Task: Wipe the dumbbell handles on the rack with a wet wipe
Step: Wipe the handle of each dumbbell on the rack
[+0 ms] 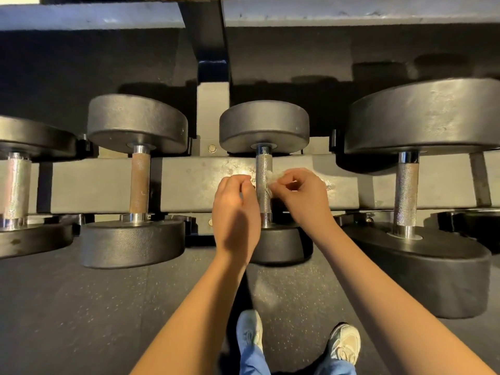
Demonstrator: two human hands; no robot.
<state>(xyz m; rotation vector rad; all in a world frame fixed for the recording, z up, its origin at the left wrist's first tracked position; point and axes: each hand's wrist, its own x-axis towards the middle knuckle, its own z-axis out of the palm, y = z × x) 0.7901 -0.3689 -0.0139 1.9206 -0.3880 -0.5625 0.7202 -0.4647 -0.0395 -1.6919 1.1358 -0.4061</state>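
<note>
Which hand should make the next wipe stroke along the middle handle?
Probably right. The right hand pinches the wipe against the middle handle, so it can slide along it. The left hand is curled beside the handle; no wipe shows in it.

floor: dark rubber matting, pale speckles, runs on under the rack. rack grey-painted steel, scuffed, upper shelf overhead. dark textured area behind it in heavy shadow. warm light from above, hard shadows
</note>
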